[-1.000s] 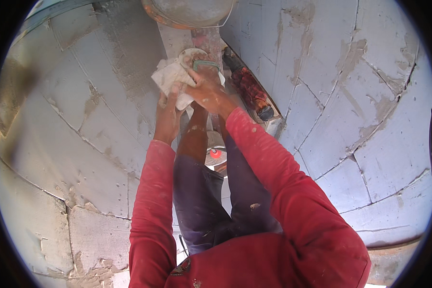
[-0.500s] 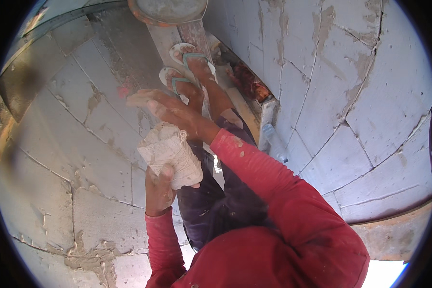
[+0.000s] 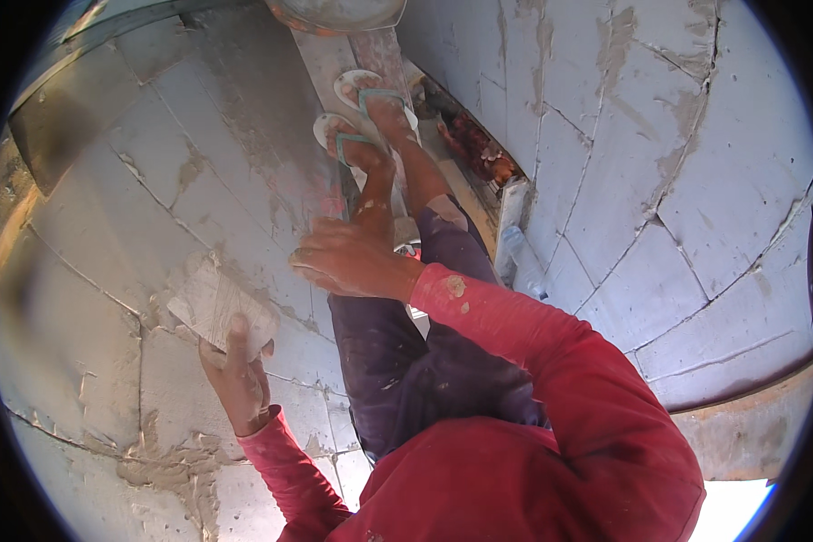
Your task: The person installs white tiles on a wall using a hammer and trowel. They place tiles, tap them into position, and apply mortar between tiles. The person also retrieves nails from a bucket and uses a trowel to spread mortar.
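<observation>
My left hand grips a pale, dust-covered block with lines like cord across its face, thumb over the front edge. The block is over the left wall of white panels; whether it touches the wall I cannot tell. My right hand hovers above my legs, fingers drawn together and bent, with nothing visible in them. Both forearms are in dusty red sleeves.
My sandalled feet rest on a narrow plank ahead. Past them stands a round basin. A clear plastic bottle lies beside the right wall, whose joints are smeared with mortar. Dark reddish debris lies in the gap right of the plank.
My left hand has carried the block leftward, from above my legs to the left wall. My right hand has drawn back to the right, and its outstretched fingers have curled.
</observation>
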`<action>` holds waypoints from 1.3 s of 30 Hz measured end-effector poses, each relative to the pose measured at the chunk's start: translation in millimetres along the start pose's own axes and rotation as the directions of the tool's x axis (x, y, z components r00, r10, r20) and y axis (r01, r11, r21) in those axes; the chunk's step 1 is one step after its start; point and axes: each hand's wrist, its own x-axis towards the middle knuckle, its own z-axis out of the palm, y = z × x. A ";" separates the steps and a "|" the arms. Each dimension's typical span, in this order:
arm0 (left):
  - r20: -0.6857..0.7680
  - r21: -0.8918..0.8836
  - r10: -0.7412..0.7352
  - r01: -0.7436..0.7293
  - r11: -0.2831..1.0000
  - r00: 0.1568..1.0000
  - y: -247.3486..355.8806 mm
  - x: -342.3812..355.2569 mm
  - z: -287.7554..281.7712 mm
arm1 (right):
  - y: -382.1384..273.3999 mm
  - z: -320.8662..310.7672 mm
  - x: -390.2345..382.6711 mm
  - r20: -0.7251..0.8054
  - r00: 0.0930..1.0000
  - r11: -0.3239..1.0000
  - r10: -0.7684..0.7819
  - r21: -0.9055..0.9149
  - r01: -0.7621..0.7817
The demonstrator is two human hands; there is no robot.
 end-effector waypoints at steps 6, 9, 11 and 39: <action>0.063 0.546 0.102 -0.120 0.829 0.993 -46.0 16.6 0.3 | -76.5 -25.1 -21.7 -0.033 0.999 0.988 0.033 -0.150 -0.038; 0.356 0.598 0.105 -0.313 0.738 0.929 -46.2 -5.8 -5.5 | -100.1 -42.6 -27.0 0.023 0.998 0.980 -0.050 -0.190 0.053; 0.537 0.593 -0.168 -0.228 0.772 0.827 -10.5 -33.0 1.3 | -114.1 -58.0 -25.1 0.174 0.978 0.968 -0.111 -0.203 0.146; -0.036 -0.189 0.570 -0.566 0.803 0.821 44.3 -354.3 -125.7 | -362.4 -40.0 77.6 0.625 0.766 0.969 -0.150 0.248 -0.013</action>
